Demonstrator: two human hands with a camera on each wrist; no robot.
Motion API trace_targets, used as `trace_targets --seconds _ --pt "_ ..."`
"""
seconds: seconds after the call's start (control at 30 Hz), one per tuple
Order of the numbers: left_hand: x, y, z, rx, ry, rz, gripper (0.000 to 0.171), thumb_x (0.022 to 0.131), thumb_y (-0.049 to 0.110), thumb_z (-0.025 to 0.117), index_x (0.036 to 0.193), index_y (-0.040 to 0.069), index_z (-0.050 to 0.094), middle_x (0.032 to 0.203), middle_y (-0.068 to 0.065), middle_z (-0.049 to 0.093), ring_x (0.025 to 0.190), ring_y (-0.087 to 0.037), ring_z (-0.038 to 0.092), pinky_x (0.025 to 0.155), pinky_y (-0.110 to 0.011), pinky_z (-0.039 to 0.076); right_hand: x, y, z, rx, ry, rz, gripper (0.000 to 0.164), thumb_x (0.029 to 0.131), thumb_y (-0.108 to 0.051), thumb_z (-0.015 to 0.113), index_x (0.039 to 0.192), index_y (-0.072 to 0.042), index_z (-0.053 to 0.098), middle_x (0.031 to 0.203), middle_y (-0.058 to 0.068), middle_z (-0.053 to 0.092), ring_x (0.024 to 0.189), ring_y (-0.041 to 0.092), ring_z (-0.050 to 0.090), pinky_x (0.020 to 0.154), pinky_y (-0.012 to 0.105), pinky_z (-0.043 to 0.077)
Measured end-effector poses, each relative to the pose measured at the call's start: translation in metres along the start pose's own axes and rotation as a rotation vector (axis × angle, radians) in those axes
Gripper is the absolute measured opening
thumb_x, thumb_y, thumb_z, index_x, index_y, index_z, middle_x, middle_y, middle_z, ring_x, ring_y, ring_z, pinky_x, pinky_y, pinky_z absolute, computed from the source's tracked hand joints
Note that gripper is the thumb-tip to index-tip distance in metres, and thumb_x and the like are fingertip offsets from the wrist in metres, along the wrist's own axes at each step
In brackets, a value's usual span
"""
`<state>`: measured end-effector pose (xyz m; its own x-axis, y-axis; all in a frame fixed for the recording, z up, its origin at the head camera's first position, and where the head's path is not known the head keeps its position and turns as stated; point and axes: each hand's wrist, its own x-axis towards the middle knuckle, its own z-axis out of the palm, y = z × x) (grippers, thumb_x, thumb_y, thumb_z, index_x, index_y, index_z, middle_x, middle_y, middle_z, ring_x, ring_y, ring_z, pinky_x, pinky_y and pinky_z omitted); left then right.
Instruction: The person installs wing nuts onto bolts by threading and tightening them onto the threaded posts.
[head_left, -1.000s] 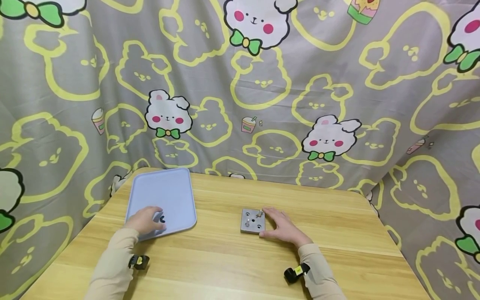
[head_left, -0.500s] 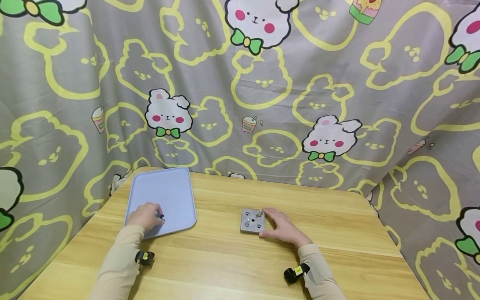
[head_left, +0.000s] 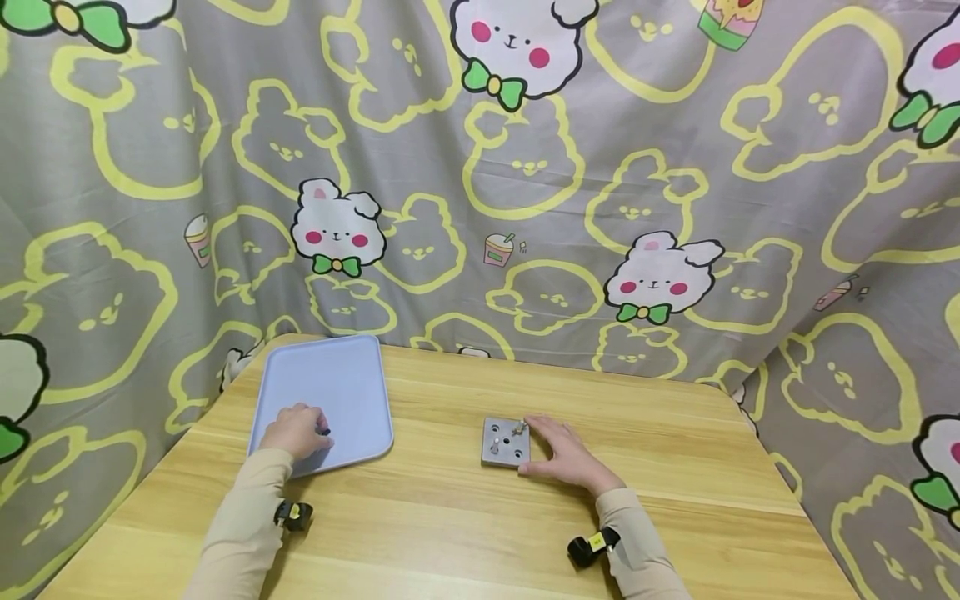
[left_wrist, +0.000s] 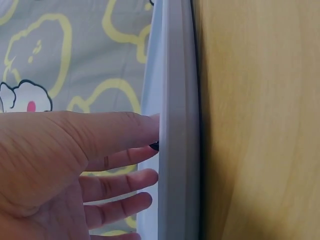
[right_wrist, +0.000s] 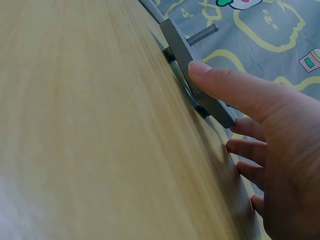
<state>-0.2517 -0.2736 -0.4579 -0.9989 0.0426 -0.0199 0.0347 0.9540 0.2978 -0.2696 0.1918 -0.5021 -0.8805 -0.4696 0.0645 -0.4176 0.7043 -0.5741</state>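
Over the near part of the blue tray (head_left: 348, 387), my left hand (head_left: 296, 431) pinches a small black piece (left_wrist: 155, 146) between thumb and index finger. Most of that piece is hidden by the fingers, so I cannot tell its kind. The other left fingers extend loosely above the tray. My right hand (head_left: 566, 457) grips a square grey metal plate (head_left: 512, 457) by its right side, thumb at the near corner and fingers at the far one. Two bolts stand up from the plate, one a threaded bolt (right_wrist: 204, 34) plain in the right wrist view. Several holes show in its top.
A light wooden table (head_left: 442, 525) carries the tray on the left and the plate right of the middle. Dark feet (right_wrist: 201, 111) show under the plate. A patterned grey curtain (head_left: 420, 167) hangs behind and beside the table.
My left hand has moved slightly right and its thumb and index finger have closed on the black piece, which showed more openly in the tray before. My right hand and the plate have stayed still.
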Motion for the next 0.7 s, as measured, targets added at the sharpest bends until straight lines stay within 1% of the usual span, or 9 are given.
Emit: trace_targets --seconds 0.1,0.33,0.53,0.7 --pt "0.0008 0.0009 0.0001 -0.012 -0.001 0.006 0.022 0.075 0.02 0.078 0.083 0.008 0.061 0.093 -0.016 0.061 0.088 -0.037 0.054 0.067 -0.049 0.048 0.0001 0.0005 0.0002 0.001 -0.001 -0.001 0.091 0.078 -0.049 0.075 0.149 -0.008 0.037 0.154 0.018 0.037 0.146 0.04 0.027 0.12 0.063 0.01" --pt "0.0013 0.0015 0.0013 -0.07 -0.004 0.023 0.024 0.075 0.015 0.078 0.082 0.007 0.057 0.079 -0.007 0.058 0.074 -0.023 0.053 0.062 -0.038 0.044 0.001 0.0035 0.0018 -0.009 0.002 -0.009 0.091 0.078 -0.05 0.075 0.149 -0.008 0.038 0.154 0.017 0.038 0.145 0.04 0.028 0.12 0.063 0.012" --pt "0.0025 0.0 0.0039 -0.099 0.004 0.043 0.022 0.078 0.017 0.075 0.076 0.011 0.053 0.073 -0.003 0.055 0.07 -0.019 0.051 0.059 -0.032 0.039 0.0005 0.0031 0.0014 -0.003 -0.001 -0.007 0.091 0.078 -0.05 0.075 0.149 -0.008 0.037 0.154 0.017 0.038 0.145 0.04 0.028 0.119 0.063 0.011" --pt "0.0032 -0.0005 0.0059 -0.128 0.011 0.053 0.022 0.082 0.019 0.072 0.074 0.013 0.053 0.07 -0.001 0.054 0.068 -0.017 0.05 0.057 -0.029 0.038 0.0005 0.0025 0.001 -0.004 -0.002 -0.003 0.09 0.078 -0.05 0.075 0.149 -0.008 0.037 0.154 0.017 0.038 0.146 0.04 0.027 0.119 0.063 0.012"
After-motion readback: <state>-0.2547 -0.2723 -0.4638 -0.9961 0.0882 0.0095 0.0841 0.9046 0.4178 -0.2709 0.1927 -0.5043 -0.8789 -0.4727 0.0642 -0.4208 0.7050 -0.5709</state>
